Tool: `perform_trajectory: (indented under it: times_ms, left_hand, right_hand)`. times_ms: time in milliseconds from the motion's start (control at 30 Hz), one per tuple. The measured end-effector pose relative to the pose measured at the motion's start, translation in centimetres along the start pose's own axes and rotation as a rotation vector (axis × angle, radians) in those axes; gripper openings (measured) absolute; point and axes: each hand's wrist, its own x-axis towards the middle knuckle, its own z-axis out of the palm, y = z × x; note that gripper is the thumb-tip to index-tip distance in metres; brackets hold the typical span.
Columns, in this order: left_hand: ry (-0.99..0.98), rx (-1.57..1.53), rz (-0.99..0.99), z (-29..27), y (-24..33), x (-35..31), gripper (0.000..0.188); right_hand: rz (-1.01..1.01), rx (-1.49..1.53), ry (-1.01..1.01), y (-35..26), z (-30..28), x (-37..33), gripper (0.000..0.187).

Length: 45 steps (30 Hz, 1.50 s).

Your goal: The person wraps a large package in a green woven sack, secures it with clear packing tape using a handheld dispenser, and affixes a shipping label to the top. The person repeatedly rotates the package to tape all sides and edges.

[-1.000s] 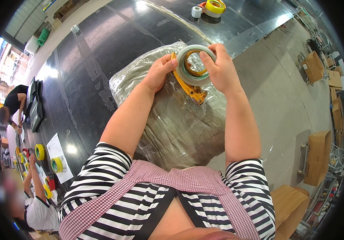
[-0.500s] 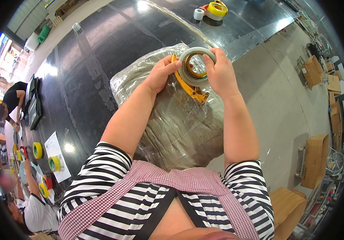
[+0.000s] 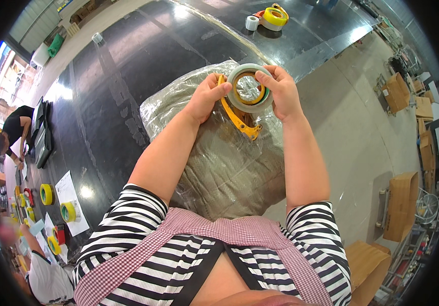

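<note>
Between my hands is a roll of clear tape [image 3: 251, 107] with a brown core, tilted so that I see through its middle. My right hand [image 3: 279, 93] grips the roll's right side, thumb at the core. My left hand [image 3: 208, 99] is closed round a yellow tape dispenser [image 3: 237, 118], its thumb touching the roll's left edge. The dispenser's toothed end hangs below the roll. Whether the roll sits fully on the dispenser I cannot tell. Beneath both hands lies a large bundle [image 3: 229, 173], brownish-grey and wrapped in clear plastic.
On the dark table [image 3: 112, 102], yellow tape rolls [image 3: 68, 211] and papers [image 3: 74, 196] lie at the left. More tape rolls [image 3: 274, 18] stand at the far edge. Two people work at the left. Cardboard boxes [image 3: 402, 206] stand on the floor at the right.
The tape roll has turned to face me more and sits slightly lower. My right hand has shifted a little along its rim. The dispenser's lower end has swung slightly left.
</note>
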Motion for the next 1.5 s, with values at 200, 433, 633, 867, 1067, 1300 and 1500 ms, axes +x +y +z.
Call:
perform_trajectory:
  times_ms: [200, 433, 633, 867, 1067, 1300, 1500]
  left_hand:
    - [-0.005, -0.073, 0.012, 0.9, 1.0, -0.6, 0.058]
    - [-0.012, -0.061, 0.000, 0.9, 0.6, -0.2, 0.055]
    - [0.083, 0.003, 0.005, 0.4, 0.8, -0.8, 0.053]
    - [-0.079, 0.129, 0.239, 0.9, -0.8, 0.3, 0.066]
    - [-0.055, 0.549, 0.169, 1.3, -0.6, -0.5, 0.056]
    - [-0.020, 0.733, 0.159, 2.3, -0.4, -0.6, 0.041]
    - [-0.018, 0.832, 0.187, 2.6, -0.5, -0.4, 0.038]
  right_hand:
    - [0.011, 0.023, 0.040, 1.1, 0.2, 0.6, 0.061]
    - [-0.582, -0.910, 0.271, 0.1, 0.1, 0.2, 0.056]
    - [-0.288, -1.338, -0.141, -4.3, 6.6, -4.8, 0.064]
    - [-0.332, -1.230, 0.098, -1.1, 4.0, -3.9, 0.054]
    - [-0.183, 0.297, 0.531, -2.2, -2.2, -5.3, 0.040]
    - [0.016, 0.620, 0.718, 5.0, -8.7, -5.5, 0.035]
    - [0.259, 0.737, 0.642, 11.3, -18.6, -2.6, 0.032]
